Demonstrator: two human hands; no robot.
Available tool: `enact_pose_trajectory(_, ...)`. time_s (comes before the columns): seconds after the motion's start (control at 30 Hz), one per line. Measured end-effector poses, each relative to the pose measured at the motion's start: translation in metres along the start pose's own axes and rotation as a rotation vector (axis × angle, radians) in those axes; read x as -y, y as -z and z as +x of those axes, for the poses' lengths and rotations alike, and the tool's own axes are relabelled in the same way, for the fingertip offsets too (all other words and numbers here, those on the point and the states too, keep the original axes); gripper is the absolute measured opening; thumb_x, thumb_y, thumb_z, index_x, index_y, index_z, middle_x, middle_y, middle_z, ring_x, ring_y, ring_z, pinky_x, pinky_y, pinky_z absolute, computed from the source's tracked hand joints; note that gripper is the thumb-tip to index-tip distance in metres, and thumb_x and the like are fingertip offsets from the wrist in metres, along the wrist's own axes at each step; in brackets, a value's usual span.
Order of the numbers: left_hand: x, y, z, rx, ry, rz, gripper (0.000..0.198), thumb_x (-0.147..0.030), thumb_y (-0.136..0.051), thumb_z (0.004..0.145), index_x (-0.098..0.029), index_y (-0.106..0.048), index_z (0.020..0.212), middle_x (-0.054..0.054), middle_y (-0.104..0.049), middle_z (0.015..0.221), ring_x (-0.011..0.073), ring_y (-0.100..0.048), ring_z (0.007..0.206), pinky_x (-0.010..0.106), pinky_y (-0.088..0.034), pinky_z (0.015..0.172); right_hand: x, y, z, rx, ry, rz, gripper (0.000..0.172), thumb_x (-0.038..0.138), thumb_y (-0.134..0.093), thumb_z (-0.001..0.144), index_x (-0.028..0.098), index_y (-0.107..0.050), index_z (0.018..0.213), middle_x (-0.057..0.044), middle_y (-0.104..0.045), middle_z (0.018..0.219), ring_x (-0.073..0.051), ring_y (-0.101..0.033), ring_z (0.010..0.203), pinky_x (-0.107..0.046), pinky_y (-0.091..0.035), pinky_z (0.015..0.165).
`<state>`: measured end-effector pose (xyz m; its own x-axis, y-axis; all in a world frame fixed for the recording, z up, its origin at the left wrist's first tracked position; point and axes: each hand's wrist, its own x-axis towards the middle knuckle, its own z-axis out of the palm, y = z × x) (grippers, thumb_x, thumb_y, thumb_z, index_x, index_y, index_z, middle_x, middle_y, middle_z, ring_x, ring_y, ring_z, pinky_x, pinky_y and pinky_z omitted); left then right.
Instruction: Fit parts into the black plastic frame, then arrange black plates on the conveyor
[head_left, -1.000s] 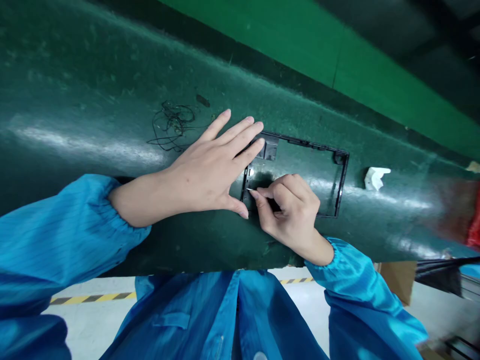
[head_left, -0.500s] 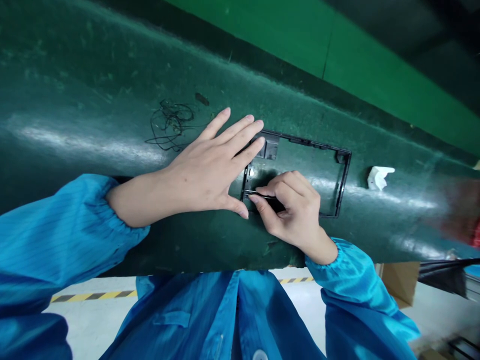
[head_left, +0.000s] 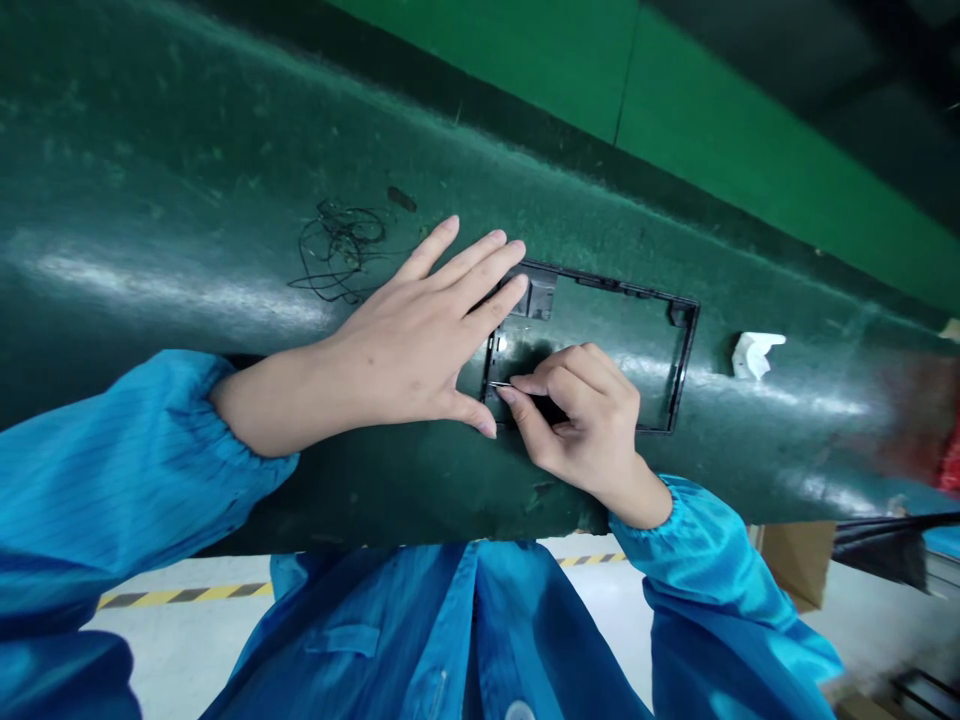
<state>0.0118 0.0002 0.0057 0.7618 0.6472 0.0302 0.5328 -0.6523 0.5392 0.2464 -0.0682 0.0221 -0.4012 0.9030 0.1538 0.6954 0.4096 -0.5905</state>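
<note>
Frame (head_left: 679, 345), black plastic, flat on green mat (head_left: 187, 250); both hands at its 9 o'clock end.
Versus 0.5 s ago: tweezers (head_left: 501, 385) show a shorter tip; frame unmoved. Left hand (head_left: 416, 345) lies open, palm down, fingers splayed toward 2 o'clock, pressing the frame's corner. Right hand (head_left: 581, 415) is curled, pinching the tweezers, tip pointing to 9 o'clock. Wire tangle (head_left: 341, 250) at 10 o'clock; white scrap (head_left: 754, 353) at 3 o'clock.
</note>
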Motion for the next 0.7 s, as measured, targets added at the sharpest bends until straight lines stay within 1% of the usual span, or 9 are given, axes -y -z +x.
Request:
enact_pose_trajectory(0.23,-0.0024,0.0023,0.0015,0.019,0.018,-0.007,0.101,-0.078,-0.065,0.088,-0.024,-0.035,0.167,0.015,-0.027,0.179,0.0466,-0.022,0.166,0.072,-0.014,0.135,-0.001,0.0018,0.0016,-0.015,0.033,0.023,0.011,0.028,-0.076,0.096,0.023,-0.071,0.088,-0.003,-0.068,0.08,-0.02,-0.059,0.072,-0.038,-0.047,0.068)
enact_pose_trajectory(0.4,-0.0017,0.0012,0.0004,0.015,0.005,0.014,0.102,-0.076,-0.065,0.089,-0.022,-0.031,0.168,0.017,-0.025,0.18,0.0462,-0.021,0.166,0.072,-0.014,0.135,0.0004,-0.0003,0.001,-0.015,0.007,0.004,0.012,0.029,-0.074,0.096,0.023,-0.071,0.087,-0.004,-0.067,0.08,-0.021,-0.058,0.073,-0.038,-0.045,0.068)
enact_pose_trajectory(0.53,-0.0008,0.0004,0.0004,0.012,-0.003,0.026,0.105,-0.077,-0.065,0.088,-0.02,-0.028,0.169,0.018,-0.025,0.179,0.0457,-0.021,0.166,0.071,-0.013,0.135,-0.0006,-0.0001,0.0,-0.015,0.006,0.017,0.011,0.029,-0.075,0.096,0.023,-0.072,0.087,-0.004,-0.068,0.08,-0.021,-0.059,0.074,-0.039,-0.047,0.069)
enact_pose_trajectory(0.7,-0.0021,0.0011,0.0007,0.004,0.003,0.023,0.105,-0.077,-0.066,0.088,-0.022,-0.028,0.169,0.017,-0.026,0.179,0.0453,-0.022,0.166,0.071,-0.014,0.135,-0.0005,0.0003,0.0002,-0.019,0.015,0.032,0.012,0.03,-0.075,0.096,0.023,-0.071,0.087,-0.004,-0.068,0.08,-0.021,-0.059,0.073,-0.039,-0.047,0.068)
